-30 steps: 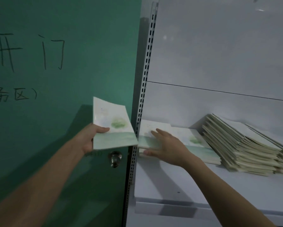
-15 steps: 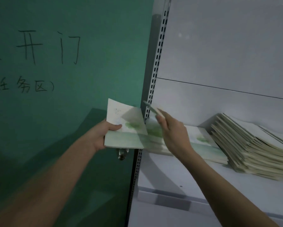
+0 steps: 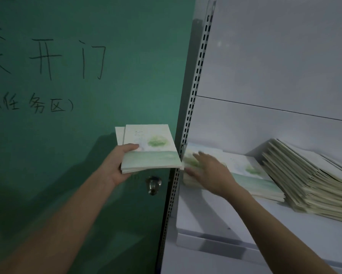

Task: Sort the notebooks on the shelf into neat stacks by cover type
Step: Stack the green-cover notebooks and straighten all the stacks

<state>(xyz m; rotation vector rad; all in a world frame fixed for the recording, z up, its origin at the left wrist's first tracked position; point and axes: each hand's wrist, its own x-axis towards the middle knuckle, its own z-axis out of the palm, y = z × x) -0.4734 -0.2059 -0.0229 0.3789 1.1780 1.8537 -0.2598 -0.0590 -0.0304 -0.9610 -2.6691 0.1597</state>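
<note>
Second notebook (image 3: 150,147) now in left grip (image 3: 117,165); thumb on top.

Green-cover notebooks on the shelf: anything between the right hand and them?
Nothing visible. The right hand already lies with straight fingers on the left end of the shelf notebooks. The left hand holds its own notebooks clear, left of the upright.
</note>
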